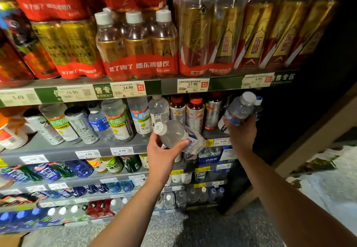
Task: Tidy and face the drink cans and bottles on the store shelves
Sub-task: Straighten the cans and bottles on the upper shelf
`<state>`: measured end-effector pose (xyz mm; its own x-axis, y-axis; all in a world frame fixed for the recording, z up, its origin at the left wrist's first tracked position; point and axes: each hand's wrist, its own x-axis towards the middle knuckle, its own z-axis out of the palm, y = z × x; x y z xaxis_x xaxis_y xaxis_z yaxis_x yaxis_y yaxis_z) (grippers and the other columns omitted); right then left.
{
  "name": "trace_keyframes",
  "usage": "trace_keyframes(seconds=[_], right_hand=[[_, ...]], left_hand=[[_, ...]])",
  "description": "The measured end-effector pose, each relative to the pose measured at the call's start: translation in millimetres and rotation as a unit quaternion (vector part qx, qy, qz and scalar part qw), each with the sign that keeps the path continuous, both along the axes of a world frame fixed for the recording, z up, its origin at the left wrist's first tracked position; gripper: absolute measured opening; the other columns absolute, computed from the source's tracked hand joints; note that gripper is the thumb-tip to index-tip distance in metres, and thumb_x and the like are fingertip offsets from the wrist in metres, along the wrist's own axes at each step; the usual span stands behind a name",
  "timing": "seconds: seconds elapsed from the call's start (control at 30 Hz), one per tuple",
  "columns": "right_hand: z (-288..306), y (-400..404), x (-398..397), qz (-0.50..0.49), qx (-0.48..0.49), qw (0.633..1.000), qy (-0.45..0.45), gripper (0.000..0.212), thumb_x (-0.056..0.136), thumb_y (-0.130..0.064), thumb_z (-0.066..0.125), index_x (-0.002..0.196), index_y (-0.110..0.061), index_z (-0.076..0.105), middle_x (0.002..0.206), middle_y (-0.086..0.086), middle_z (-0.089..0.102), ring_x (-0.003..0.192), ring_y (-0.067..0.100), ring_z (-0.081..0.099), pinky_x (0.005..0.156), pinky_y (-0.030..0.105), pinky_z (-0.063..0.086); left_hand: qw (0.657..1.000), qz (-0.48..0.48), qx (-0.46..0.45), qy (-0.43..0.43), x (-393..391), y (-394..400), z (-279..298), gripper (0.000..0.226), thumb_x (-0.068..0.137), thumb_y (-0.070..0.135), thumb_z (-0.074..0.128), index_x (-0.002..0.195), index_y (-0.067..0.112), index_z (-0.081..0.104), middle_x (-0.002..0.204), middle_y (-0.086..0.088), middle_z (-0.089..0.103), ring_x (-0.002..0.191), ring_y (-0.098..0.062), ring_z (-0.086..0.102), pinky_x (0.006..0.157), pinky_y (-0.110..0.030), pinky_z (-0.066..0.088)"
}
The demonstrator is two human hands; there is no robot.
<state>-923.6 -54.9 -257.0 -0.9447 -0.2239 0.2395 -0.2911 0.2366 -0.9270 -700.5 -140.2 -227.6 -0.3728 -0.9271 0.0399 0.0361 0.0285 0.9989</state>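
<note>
Two bottles in hand at the grey shelf (58, 148).
Your left hand (164, 156) grips a tilted clear white-capped plastic bottle (179, 134); right hand (241, 130) grips a blue-labelled grey-capped bottle (239, 108).

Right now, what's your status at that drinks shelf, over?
Left hand grips a tilted clear bottle. Right hand grips a blue-labelled bottle. Both off the shelf; nothing blocking.

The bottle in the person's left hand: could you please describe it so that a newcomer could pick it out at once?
Start at the grey second shelf, below the shrink-wrapped gold-and-red packs. In front of its right half, the left hand holds a clear bottle. Unlike the upright bottles behind it, it lies tilted with its white cap toward the camera, and its label is white and blue.
</note>
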Motion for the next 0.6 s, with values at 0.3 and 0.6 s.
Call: trace_keyframes(seconds=[0.3, 0.6], right_hand=[[9, 43, 8, 0.041, -0.162, 0.984, -0.059, 0.067, 0.076, -0.017, 0.086, 0.131, -0.028, 0.051, 0.122, -0.013, 0.064, 0.112, 0.003, 0.063, 0.094, 0.021, 0.049], [-1, 105, 10, 0.051, -0.194, 0.978, -0.062, 0.069, 0.077, -0.008, 0.084, 0.122, -0.048, 0.051, 0.125, -0.017, 0.062, 0.120, 0.007, 0.059, 0.105, 0.033, 0.047]], left_hand=[[1.000, -0.001, 0.001, -0.004, -41, 25, -7, 0.068, 0.065, 0.024, 0.093, 0.123, 0.015, 0.059, 0.114, -0.001, 0.072, 0.104, -0.012, 0.069, 0.090, -0.024, 0.057], [0.999, -0.022, -0.028, -0.022, -114, 45, -2, 0.078, 0.066, 0.030, 0.094, 0.133, 0.019, 0.056, 0.121, 0.003, 0.069, 0.109, -0.009, 0.067, 0.096, -0.029, 0.056]])
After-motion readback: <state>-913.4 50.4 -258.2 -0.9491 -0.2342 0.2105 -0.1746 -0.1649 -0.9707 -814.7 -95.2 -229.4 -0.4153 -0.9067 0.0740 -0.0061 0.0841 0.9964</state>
